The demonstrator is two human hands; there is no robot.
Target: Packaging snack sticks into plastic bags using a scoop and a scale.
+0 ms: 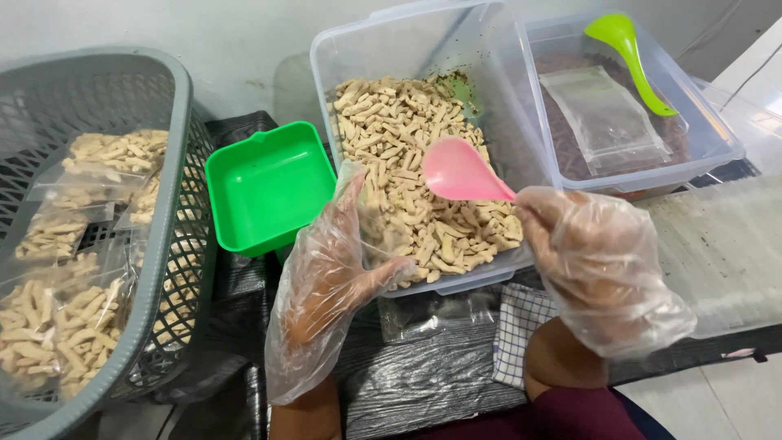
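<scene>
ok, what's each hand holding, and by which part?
Right hand: pink scoop, gripped by its handle end, bowl over the tub of pale snack sticks. Left hand: a clear plastic bag, pinched at its side edge near the mouth.

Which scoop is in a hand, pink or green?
The pink scoop, held by the right hand over the pale sticks. The green scoop lies untouched in the far tub.

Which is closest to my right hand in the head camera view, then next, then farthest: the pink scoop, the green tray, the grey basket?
1. Pink scoop, held in the right hand.
2. Green tray, left of the middle tub.
3. Grey basket, far left.
</scene>
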